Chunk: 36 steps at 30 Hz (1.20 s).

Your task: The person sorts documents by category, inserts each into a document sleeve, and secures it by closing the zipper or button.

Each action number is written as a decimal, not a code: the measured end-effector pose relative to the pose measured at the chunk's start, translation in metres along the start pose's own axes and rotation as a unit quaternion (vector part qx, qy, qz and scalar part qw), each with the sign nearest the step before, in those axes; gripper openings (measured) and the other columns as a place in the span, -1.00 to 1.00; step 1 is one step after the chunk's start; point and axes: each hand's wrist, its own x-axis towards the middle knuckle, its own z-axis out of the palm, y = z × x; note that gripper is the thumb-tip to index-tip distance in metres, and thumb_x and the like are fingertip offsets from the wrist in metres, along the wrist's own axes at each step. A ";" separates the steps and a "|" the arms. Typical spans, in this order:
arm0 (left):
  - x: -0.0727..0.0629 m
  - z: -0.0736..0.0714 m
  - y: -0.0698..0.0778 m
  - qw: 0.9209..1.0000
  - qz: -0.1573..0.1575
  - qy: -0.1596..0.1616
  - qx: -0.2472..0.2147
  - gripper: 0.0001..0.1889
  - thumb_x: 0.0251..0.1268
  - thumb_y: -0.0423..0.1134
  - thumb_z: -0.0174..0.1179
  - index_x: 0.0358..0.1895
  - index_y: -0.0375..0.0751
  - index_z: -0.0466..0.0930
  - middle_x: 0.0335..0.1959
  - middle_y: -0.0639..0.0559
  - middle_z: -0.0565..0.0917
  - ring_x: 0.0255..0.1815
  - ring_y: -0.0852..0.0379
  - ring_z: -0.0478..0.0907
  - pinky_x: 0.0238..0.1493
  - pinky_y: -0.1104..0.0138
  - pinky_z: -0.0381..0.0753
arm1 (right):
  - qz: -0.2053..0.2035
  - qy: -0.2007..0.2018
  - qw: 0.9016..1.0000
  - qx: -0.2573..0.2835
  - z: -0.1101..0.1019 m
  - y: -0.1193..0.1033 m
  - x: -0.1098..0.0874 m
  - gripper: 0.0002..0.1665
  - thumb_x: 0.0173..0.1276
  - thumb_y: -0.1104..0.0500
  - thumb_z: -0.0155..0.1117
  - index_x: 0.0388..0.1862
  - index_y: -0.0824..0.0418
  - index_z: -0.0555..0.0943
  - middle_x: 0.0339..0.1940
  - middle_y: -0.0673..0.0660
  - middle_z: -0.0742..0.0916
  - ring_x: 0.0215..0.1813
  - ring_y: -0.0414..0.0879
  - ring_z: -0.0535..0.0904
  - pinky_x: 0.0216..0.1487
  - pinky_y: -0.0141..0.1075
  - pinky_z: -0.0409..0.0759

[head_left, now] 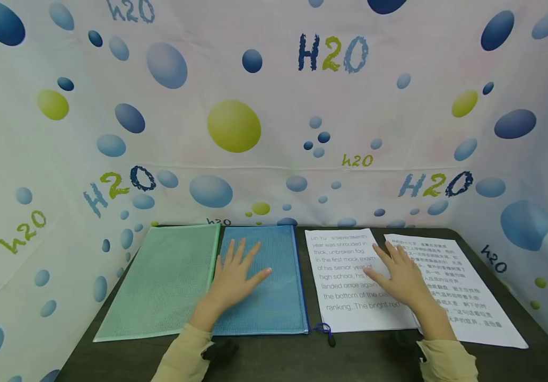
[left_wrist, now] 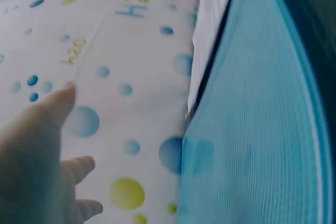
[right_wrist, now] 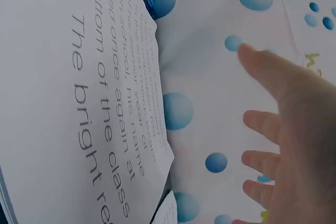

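My left hand (head_left: 232, 280) is spread, fingers straight, above the blue mesh zip pouch (head_left: 278, 276); nothing is in it. Left of that pouch lies a green mesh pouch (head_left: 159, 281). On the right, my right hand (head_left: 401, 278) is likewise spread and holds nothing, over the adjoining edges of two paper stacks. One stack (head_left: 345, 265) carries large English print, the other (head_left: 474, 297) Chinese print. In the left wrist view the blue pouch (left_wrist: 257, 119) lies beside the spread fingers. The right wrist view shows the English pages (right_wrist: 47, 108) left of the hand.
All of it lies side by side on a dark table (head_left: 274, 361). A blue cord with a dark pull (head_left: 331, 339) sticks out at the blue pouch's lower right corner. A white sheet (head_left: 274, 79) with coloured dots and H2O lettering hangs behind and around the table.
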 end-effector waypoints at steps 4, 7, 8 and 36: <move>0.005 0.005 0.013 0.988 0.016 -0.027 -0.150 -0.28 0.44 0.22 -0.09 0.56 0.04 0.02 0.60 -0.19 -0.07 0.61 -0.25 -0.28 0.41 -0.37 -0.14 | 0.012 -0.004 0.996 0.083 -0.003 0.009 0.000 -0.10 0.40 -0.21 0.12 0.52 0.27 0.17 0.50 0.51 0.16 0.47 0.55 0.02 0.30 0.48 0.03; 0.009 0.009 0.021 0.962 0.024 -0.053 -0.268 -0.33 0.52 0.14 -0.18 0.57 -0.03 -0.03 0.60 -0.17 -0.04 0.62 -0.21 -0.20 0.47 -0.27 -0.13 | 0.039 -0.024 0.988 0.148 -0.004 0.017 0.000 -0.11 0.46 -0.19 0.04 0.53 0.31 0.10 0.51 0.53 0.12 0.48 0.54 -0.01 0.32 0.46 0.01; 0.011 0.010 0.024 0.948 0.021 -0.065 -0.310 -0.34 0.54 0.13 -0.21 0.57 -0.03 -0.04 0.60 -0.16 -0.04 0.62 -0.20 -0.17 0.50 -0.22 -0.12 | 0.050 -0.036 0.985 0.163 -0.005 0.019 -0.001 -0.11 0.47 -0.20 0.01 0.54 0.31 0.06 0.52 0.53 0.10 0.48 0.54 -0.02 0.33 0.45 0.02; 0.054 0.082 0.082 0.632 -0.179 -0.170 -0.735 -0.04 0.33 0.41 -0.12 0.59 -0.05 -0.24 0.56 -0.40 -0.31 0.59 -0.33 -0.38 0.41 -0.38 -0.13 | 0.186 -0.154 0.890 0.387 0.005 0.047 0.000 -0.08 0.56 -0.17 -0.13 0.58 0.33 -0.19 0.56 0.47 0.00 0.56 0.38 -0.05 0.51 0.20 0.02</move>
